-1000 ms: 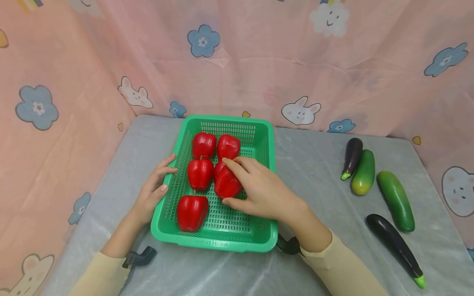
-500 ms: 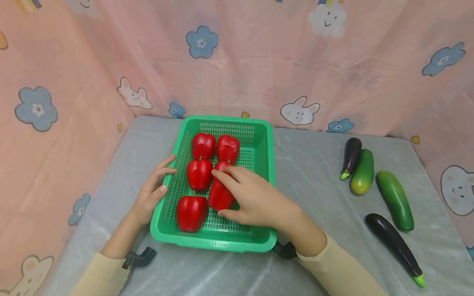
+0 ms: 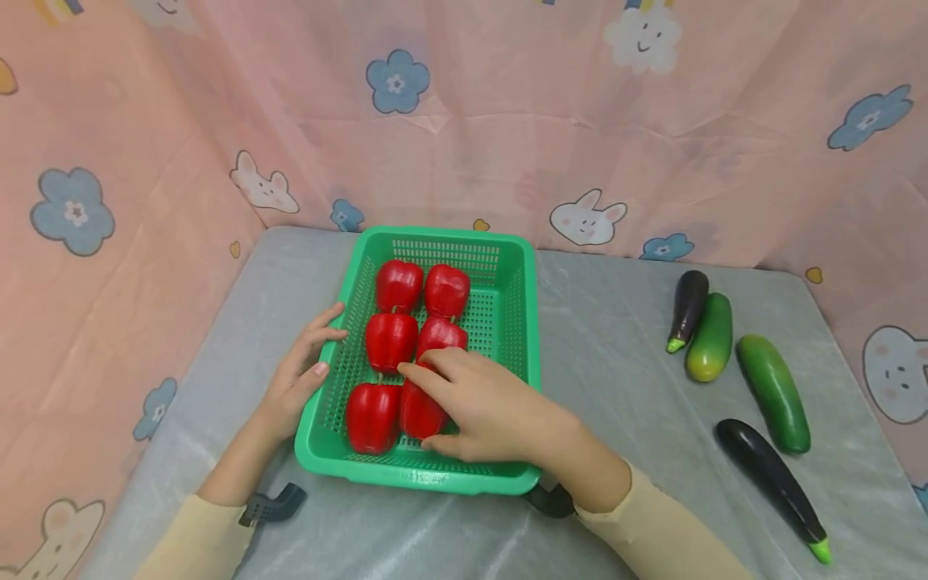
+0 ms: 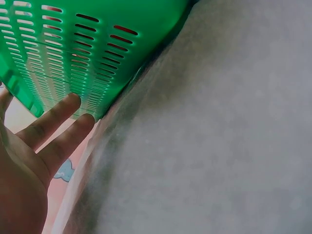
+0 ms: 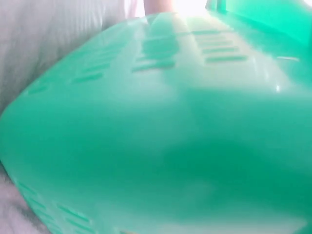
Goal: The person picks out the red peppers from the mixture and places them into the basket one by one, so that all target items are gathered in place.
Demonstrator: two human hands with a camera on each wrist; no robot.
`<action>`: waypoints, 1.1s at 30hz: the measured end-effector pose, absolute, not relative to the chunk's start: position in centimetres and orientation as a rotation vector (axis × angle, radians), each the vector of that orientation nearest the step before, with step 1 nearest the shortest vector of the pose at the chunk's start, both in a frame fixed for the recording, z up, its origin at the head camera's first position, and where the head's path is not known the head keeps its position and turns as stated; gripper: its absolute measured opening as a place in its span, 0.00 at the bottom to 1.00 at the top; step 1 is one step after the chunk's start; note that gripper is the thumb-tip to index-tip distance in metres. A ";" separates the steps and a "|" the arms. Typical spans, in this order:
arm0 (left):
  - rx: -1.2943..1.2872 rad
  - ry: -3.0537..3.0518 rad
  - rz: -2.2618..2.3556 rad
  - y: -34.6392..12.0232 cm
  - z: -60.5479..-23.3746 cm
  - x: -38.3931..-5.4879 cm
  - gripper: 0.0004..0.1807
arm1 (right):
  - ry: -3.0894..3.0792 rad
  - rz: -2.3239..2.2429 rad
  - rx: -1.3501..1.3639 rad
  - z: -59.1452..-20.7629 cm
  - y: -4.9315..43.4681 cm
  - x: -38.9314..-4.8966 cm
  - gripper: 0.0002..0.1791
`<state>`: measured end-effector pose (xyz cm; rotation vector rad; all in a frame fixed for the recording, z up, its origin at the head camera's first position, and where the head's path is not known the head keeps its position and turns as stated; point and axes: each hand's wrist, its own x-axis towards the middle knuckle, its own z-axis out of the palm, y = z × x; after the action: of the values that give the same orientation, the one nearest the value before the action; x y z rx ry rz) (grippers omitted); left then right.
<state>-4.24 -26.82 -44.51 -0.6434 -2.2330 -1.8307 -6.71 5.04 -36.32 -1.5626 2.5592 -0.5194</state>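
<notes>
A green plastic basket (image 3: 435, 481) holds red bell peppers in two columns. My right hand (image 3: 496, 407) reaches over its right side and grips a bell pepper (image 3: 420, 411) in the near right part, thumb toward the near end. That pepper lies beside the nearest pepper (image 3: 373, 417) of the left column. Just behind the hand sits another pepper (image 3: 441, 334), partly covered by the fingers. My left hand (image 3: 293, 383) rests against the basket's left rim with fingers spread. In the left wrist view, its straight fingers (image 4: 56, 119) reach along the slotted side wall (image 4: 92, 44).
Right of the basket, two eggplants (image 3: 772, 479) and two green cucumber-like vegetables (image 3: 776, 395) lie on the grey cloth (image 3: 609, 354). A pink patterned curtain (image 3: 493, 145) hangs behind and at the sides. The basket's wall (image 5: 146, 131) fills most of the right wrist view.
My right hand has drawn the pepper toward the near side of the basket and slightly left, uncovering the pepper behind it. The left hand and basket have stayed put.
</notes>
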 end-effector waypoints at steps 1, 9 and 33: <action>-0.645 -2.226 -1.832 -26.8 -44.5 -4.2 0.24 | 2.549 -0.505 -1.558 -36.3 5.0 -6.6 0.50; -0.656 -2.218 -1.826 -26.7 -44.3 -4.1 0.24 | 2.506 -0.353 -1.491 -36.3 4.5 -5.9 0.49; -0.665 -2.212 -1.838 -26.8 -44.6 -4.3 0.24 | 2.523 -0.408 -1.485 -36.8 4.7 -6.0 0.42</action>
<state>-4.28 -26.83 -44.58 -0.6650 -2.2117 -1.8378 -6.04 4.68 -36.82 -1.4847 2.5234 -0.4082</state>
